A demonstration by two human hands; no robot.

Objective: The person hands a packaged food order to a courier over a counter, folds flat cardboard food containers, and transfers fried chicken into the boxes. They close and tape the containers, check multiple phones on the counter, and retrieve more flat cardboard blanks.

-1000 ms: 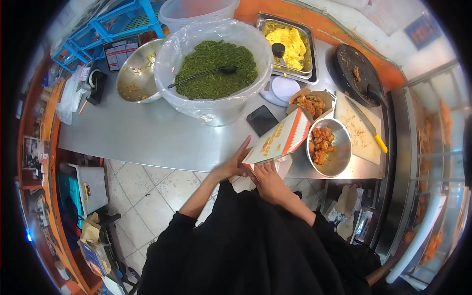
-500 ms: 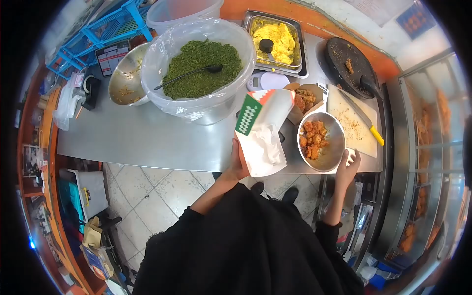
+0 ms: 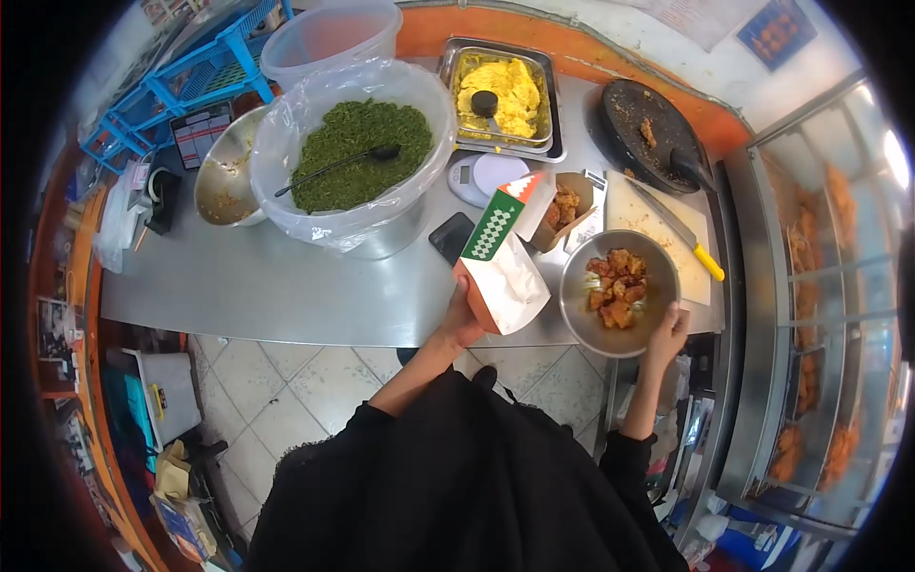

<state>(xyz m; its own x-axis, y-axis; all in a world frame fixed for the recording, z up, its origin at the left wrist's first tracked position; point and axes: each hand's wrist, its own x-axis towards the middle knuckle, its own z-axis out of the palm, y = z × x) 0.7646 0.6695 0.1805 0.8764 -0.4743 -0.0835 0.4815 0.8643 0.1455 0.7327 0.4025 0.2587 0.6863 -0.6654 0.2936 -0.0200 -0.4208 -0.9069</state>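
Holding a paper takeaway box [image 3: 481, 303] at its lower left side, the left hand [image 3: 457, 324] has its fingers [image 3: 462, 290] curled against the wall; their full closure cannot be told, as the box hides part of them. Box open and tilted, a green-and-white patterned flap [image 3: 493, 227] beyond those fingers, white paper [image 3: 517, 284] inside to their right.

Right hand [image 3: 665, 336]: fingers partly bent and closed on the lower right rim of a steel bowl [image 3: 658, 276]. Bowl lies to the left of these fingers, just beside the box, with browned fried chicken pieces [image 3: 620, 297] in it. Whether it rests on the desk [image 3: 315, 296] cannot be told.

Beyond the left fingers: a phone [image 3: 451, 236] and, farther off, a kitchen scale [image 3: 496, 174]. Beyond and left of them: a plastic-lined tub [image 3: 367, 227] of chopped greens [image 3: 357, 143], a black spoon [image 3: 329, 172] lying on top.

Beyond the right fingers: a cutting board [image 3: 634, 214] bearing a yellow-handled knife [image 3: 706, 261]; past it, a black round dish [image 3: 624, 110] with a black ladle [image 3: 691, 170]. Beyond and left of the right fingers: a cardboard food box [image 3: 572, 231] of fried pieces; farther, a metal tray [image 3: 559, 133] with yellow food [image 3: 517, 88].
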